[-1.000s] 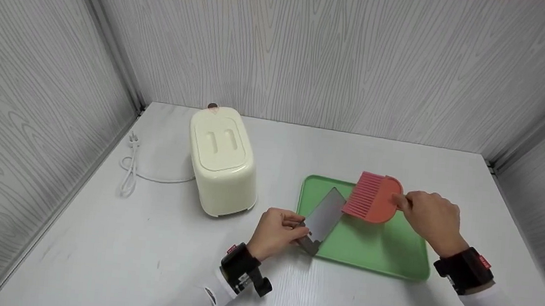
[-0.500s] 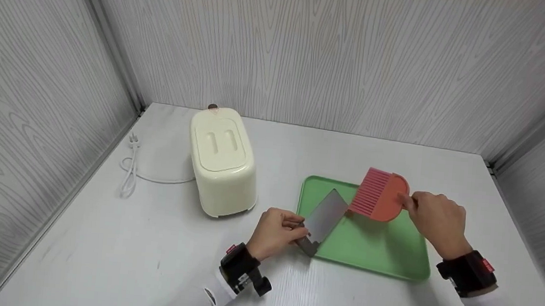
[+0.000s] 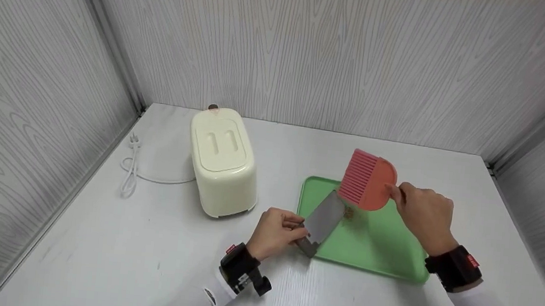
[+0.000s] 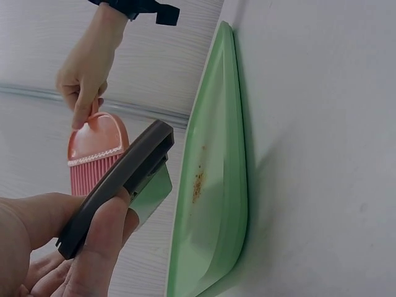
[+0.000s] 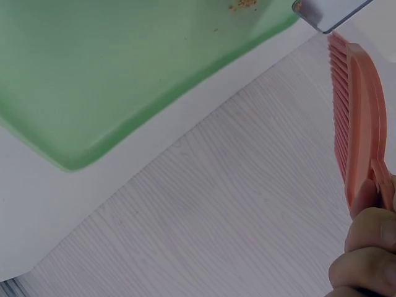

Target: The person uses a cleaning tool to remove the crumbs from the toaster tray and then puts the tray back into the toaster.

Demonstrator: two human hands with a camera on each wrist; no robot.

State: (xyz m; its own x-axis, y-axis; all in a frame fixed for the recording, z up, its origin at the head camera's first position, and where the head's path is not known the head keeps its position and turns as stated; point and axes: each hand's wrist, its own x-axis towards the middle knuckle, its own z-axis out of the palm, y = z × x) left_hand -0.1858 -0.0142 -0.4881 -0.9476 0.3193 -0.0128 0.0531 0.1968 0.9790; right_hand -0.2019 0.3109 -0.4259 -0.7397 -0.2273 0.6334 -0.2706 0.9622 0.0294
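My left hand (image 3: 276,233) pinches the dark end of a flat grey metal crumb tray (image 3: 324,219), held tilted over the left side of a green tray (image 3: 372,250). In my right hand (image 3: 425,216) is a small orange brush (image 3: 379,184), gripped by its handle. Its pink bristles point left, and their lower corner overlaps the crumb tray's upper end in the head view. Brown crumbs (image 3: 349,213) lie on the green tray just beside the crumb tray. The left wrist view shows the crumbs (image 4: 198,185) as a small scattered pile below the raised crumb tray.
A cream toaster (image 3: 222,168) with a lid over its top stands left of the green tray. Its white cord (image 3: 166,181) and plug (image 3: 134,140) lie farther left. Grey wood-patterned walls (image 3: 286,50) enclose the white table at the back and sides.
The brush first shifts slightly right, then rises up and left with my right hand. Crumbs beside the crumb tray come into clearer view. My left hand stays nearly still.
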